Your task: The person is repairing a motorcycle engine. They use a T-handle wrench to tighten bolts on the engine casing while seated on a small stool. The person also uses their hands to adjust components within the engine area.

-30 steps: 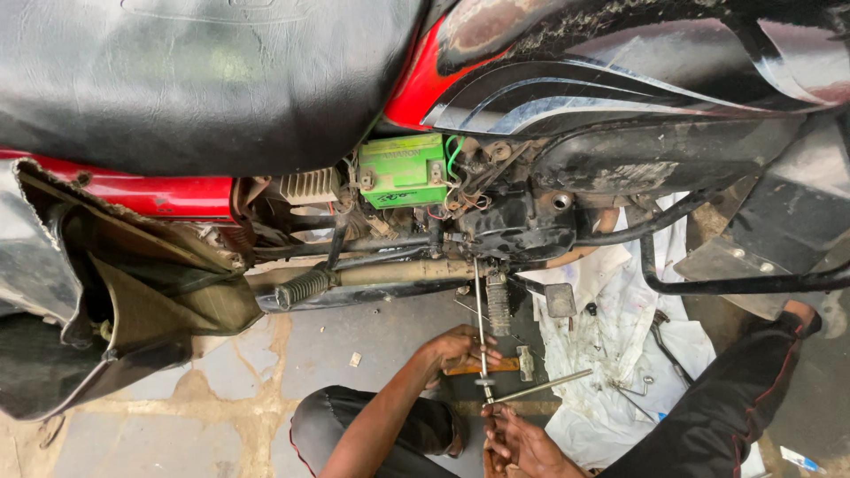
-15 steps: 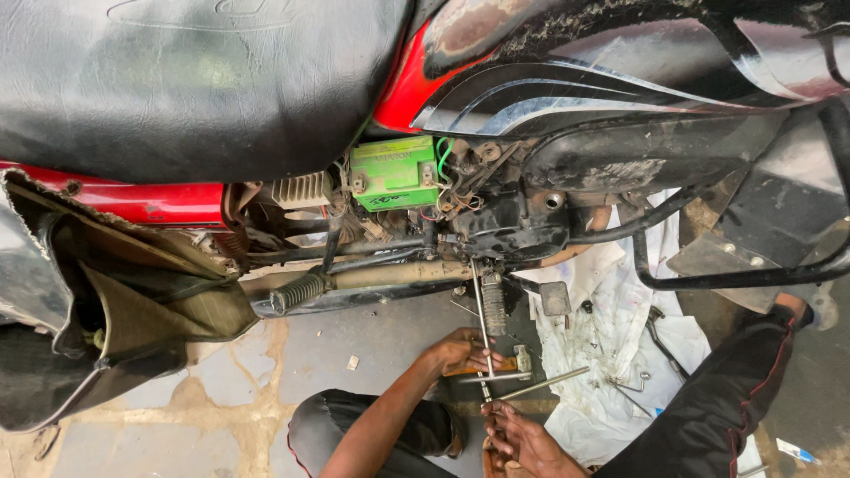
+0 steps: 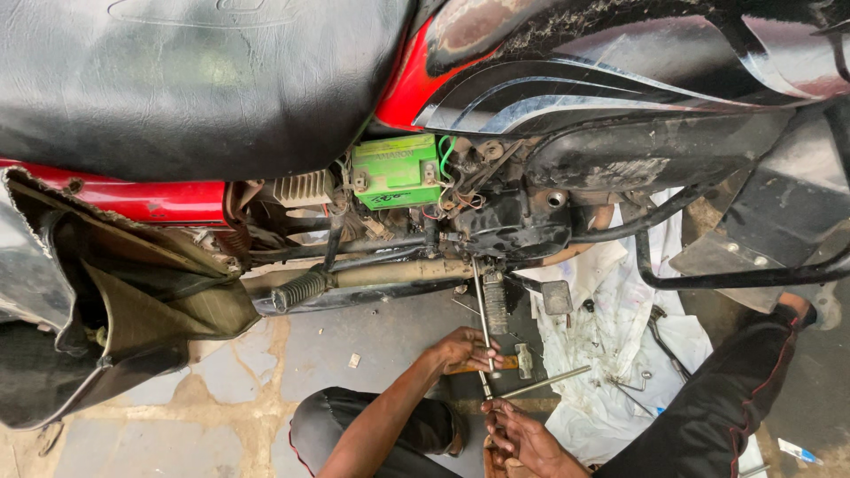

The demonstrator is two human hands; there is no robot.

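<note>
VIEW: single head camera, no second view to overlap | POSITION: above the motorcycle seat (image 3: 195,80); close | FACING: steeply down past the frame to the paved floor (image 3: 221,389) | FOREGROUND: seat and tank fill the upper half | FAR: both hands low at the bottom edge

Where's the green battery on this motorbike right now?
In the head view, the green battery sits centre frame in the bike's open frame, just below the black seat, above the left hand and thin metal rod.
</note>
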